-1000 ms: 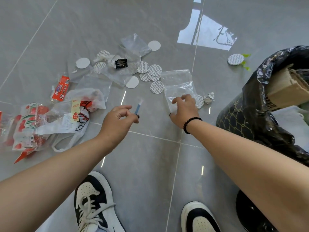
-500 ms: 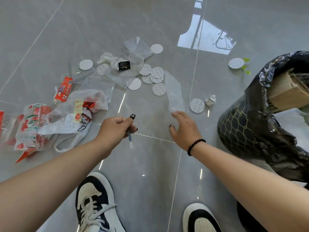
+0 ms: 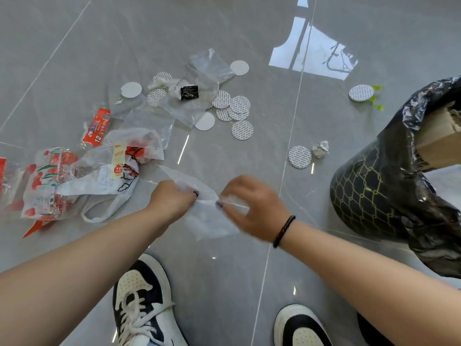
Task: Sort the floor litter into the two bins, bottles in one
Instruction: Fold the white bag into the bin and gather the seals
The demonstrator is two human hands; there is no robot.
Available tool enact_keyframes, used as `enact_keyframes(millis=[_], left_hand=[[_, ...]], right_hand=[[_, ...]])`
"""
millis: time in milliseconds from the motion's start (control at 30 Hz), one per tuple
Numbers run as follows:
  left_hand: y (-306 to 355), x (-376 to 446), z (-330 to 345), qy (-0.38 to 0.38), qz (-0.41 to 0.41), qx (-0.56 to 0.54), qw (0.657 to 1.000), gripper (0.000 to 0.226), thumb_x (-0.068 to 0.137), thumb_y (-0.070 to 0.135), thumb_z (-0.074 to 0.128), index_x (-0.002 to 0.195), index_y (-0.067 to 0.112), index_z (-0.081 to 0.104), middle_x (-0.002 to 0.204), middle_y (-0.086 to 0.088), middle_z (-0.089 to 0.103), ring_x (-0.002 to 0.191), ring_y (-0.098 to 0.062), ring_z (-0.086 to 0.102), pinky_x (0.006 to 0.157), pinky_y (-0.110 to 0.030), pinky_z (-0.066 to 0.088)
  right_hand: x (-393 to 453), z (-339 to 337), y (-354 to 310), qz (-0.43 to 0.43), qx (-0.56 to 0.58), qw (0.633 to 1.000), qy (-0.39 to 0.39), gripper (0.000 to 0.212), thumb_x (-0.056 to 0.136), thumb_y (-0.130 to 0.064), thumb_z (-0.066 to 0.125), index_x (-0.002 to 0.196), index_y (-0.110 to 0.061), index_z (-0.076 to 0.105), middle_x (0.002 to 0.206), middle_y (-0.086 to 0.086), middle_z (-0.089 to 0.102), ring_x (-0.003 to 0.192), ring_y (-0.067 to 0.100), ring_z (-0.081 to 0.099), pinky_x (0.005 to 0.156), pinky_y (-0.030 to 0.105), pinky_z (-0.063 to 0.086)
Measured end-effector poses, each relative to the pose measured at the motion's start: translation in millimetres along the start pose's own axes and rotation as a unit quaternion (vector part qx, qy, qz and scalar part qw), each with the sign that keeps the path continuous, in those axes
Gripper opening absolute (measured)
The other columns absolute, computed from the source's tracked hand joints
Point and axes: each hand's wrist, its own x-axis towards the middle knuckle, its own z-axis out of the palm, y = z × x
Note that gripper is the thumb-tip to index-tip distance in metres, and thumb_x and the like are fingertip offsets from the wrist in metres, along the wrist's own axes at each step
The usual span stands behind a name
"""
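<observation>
— What's different from a second ago?

— The clear plastic bag (image 3: 209,216) is off the floor by the far discs. Both hands have drawn in near the shoes, and each now pinches it: the left hand (image 3: 172,199) on its left side, the right hand (image 3: 254,206) on its right.

— And the small blue stick the left hand held?

— I can't see it now.

single head-worn view, looking steeply down, close over the floor (image 3: 224,283), wide-angle
</observation>
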Motion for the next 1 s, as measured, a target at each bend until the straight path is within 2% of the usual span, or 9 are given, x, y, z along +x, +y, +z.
enact_keyframes(millis=[67, 167, 267, 367, 500, 633, 767, 867, 1000], left_hand=[[-2.6, 0.6, -1.4, -0.016, -0.003, -0.029, 0.999, 0.011, 0.084, 0.008, 0.063, 0.079, 0.004, 0.073, 0.081, -0.016, 0.071, 0.072, -0.023, 0.061, 0.069, -0.031, 0.047], [-6.6, -0.5, -1.9, -0.032, 0.001, -0.039, 0.999, 0.010, 0.083, 0.006, 0.064, 0.082, 0.005, 0.074, 0.088, -0.017, 0.073, 0.079, -0.024, 0.065, 0.072, -0.032, 0.049], [-15.7, -2.8, 0.0, -0.042, -0.001, -0.035, 0.999, 0.009, 0.083, 0.008, 0.067, 0.083, 0.007, 0.075, 0.090, -0.016, 0.074, 0.087, -0.030, 0.070, 0.077, -0.036, 0.054], [-22.1, -2.3, 2.4, -0.054, 0.000, -0.021, 0.998, 0.009, 0.082, 0.009, 0.068, 0.081, 0.011, 0.076, 0.088, -0.015, 0.074, 0.090, -0.032, 0.070, 0.077, -0.036, 0.055], [-26.7, 1.8, 2.2, -0.060, 0.002, -0.023, 0.998, 0.009, 0.082, 0.009, 0.069, 0.079, 0.013, 0.076, 0.089, -0.015, 0.074, 0.079, -0.024, 0.068, 0.070, -0.030, 0.050], [-30.7, 4.2, -0.7, -0.056, 0.001, -0.021, 0.998, 0.005, 0.081, 0.013, 0.072, 0.080, 0.014, 0.077, 0.088, -0.012, 0.075, 0.086, -0.028, 0.071, 0.069, -0.029, 0.050], [-28.8, 5.2, -2.2, -0.051, -0.003, -0.029, 0.998, 0.003, 0.081, 0.014, 0.074, 0.083, 0.014, 0.077, 0.088, -0.010, 0.075, 0.091, -0.031, 0.070, 0.070, -0.028, 0.051], [-29.0, 5.2, -3.2, -0.050, -0.007, -0.031, 0.998, 0.004, 0.081, 0.014, 0.074, 0.084, 0.015, 0.077, 0.087, -0.007, 0.075, 0.090, -0.027, 0.071, 0.073, -0.029, 0.052], [-28.9, 3.1, -1.6, -0.060, -0.007, -0.033, 0.998, 0.004, 0.081, 0.014, 0.074, 0.084, 0.016, 0.077, 0.084, -0.004, 0.075, 0.089, -0.024, 0.071, 0.070, -0.025, 0.050]], right_hand=[[22.2, -13.2, 35.2, 0.188, -0.054, 0.979, 0.056, 0.028, 0.088, -0.031, 0.062, 0.105, -0.008, 0.064, 0.107, 0.011, 0.059, 0.098, 0.029, 0.059, 0.085, 0.041, 0.049], [42.2, -34.1, 93.6, 0.468, -0.159, 0.870, -0.006, 0.055, 0.086, -0.032, 0.066, 0.130, -0.008, 0.043, 0.133, 0.015, 0.039, 0.123, 0.034, 0.042, 0.101, 0.042, 0.040], [36.1, -43.8, 122.0, 0.569, -0.188, 0.800, -0.030, 0.066, 0.087, -0.033, 0.065, 0.136, -0.005, 0.033, 0.142, 0.019, 0.029, 0.127, 0.037, 0.035, 0.101, 0.045, 0.037], [26.0, -44.3, 134.6, 0.573, -0.202, 0.793, -0.032, 0.059, 0.089, -0.029, 0.061, 0.135, -0.003, 0.036, 0.141, 0.018, 0.032, 0.123, 0.038, 0.038, 0.099, 0.045, 0.038], [21.5, -47.2, 141.8, 0.546, -0.192, 0.815, -0.014, 0.039, 0.085, -0.029, 0.065, 0.114, -0.007, 0.053, 0.124, 0.017, 0.051, 0.108, 0.037, 0.052, 0.085, 0.042, 0.048], [22.8, -47.0, 134.8, 0.526, -0.182, 0.830, -0.020, 0.067, 0.075, -0.044, 0.075, 0.123, -0.010, 0.045, 0.131, 0.014, 0.040, 0.115, 0.035, 0.046, 0.085, 0.039, 0.045], [34.4, -46.1, 135.2, 0.453, -0.162, 0.876, -0.038, 0.072, 0.080, -0.033, 0.073, 0.139, -0.015, 0.036, 0.136, 0.013, 0.033, 0.122, 0.031, 0.042, 0.099, 0.039, 0.041], [44.0, -44.3, 137.0, 0.450, -0.189, 0.868, -0.087, 0.068, 0.080, -0.030, 0.074, 0.135, -0.011, 0.041, 0.134, 0.013, 0.036, 0.120, 0.033, 0.043, 0.097, 0.040, 0.042], [50.4, -43.1, 134.8, 0.502, -0.153, 0.845, -0.100, 0.068, 0.070, -0.031, 0.082, 0.123, -0.009, 0.047, 0.129, 0.013, 0.037, 0.114, 0.031, 0.047, 0.090, 0.035, 0.044]])
